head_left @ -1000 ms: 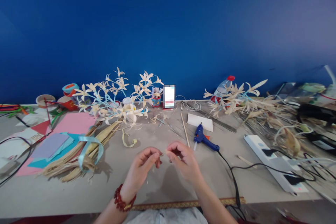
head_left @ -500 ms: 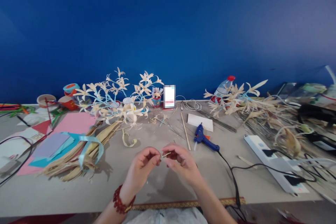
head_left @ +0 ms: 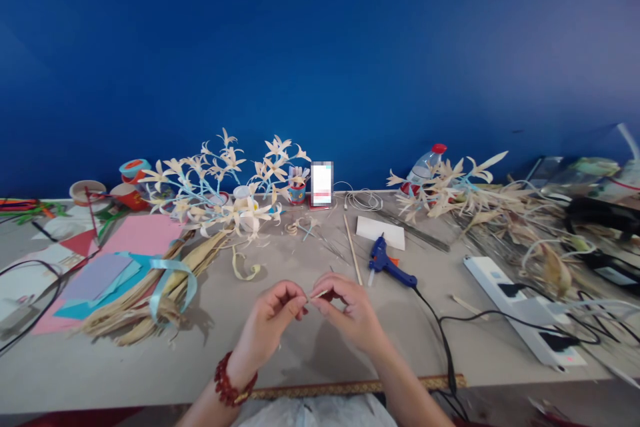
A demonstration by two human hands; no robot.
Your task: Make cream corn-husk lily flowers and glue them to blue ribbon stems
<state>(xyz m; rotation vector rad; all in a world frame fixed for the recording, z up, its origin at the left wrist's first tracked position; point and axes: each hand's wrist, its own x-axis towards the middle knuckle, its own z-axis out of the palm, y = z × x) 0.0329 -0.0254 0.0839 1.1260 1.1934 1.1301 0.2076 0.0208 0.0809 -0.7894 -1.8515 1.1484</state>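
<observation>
Low over the front middle of the table, my left hand (head_left: 277,313) and my right hand (head_left: 344,307) meet fingertip to fingertip. Between them is a thin pale strip (head_left: 320,294), pinched by both; its material is too small to tell. A red bead bracelet circles my left wrist. Beyond my left hand lies a curled cream strip (head_left: 246,269). To the right of my right hand are a thin wooden stick (head_left: 353,250) and a blue glue gun (head_left: 387,263) lying on its side.
Pale handmade flowers (head_left: 215,180) stand at the back left, others (head_left: 460,180) at the back right. Bundled dry husks (head_left: 150,300) and coloured paper (head_left: 145,237) lie left. A white power strip (head_left: 520,310) with cords lies right. A lit phone (head_left: 321,183) stands against the blue wall.
My right thumb has closed toward its fingers, and the strip now lies straighter along them. My left hand has hardly moved.
</observation>
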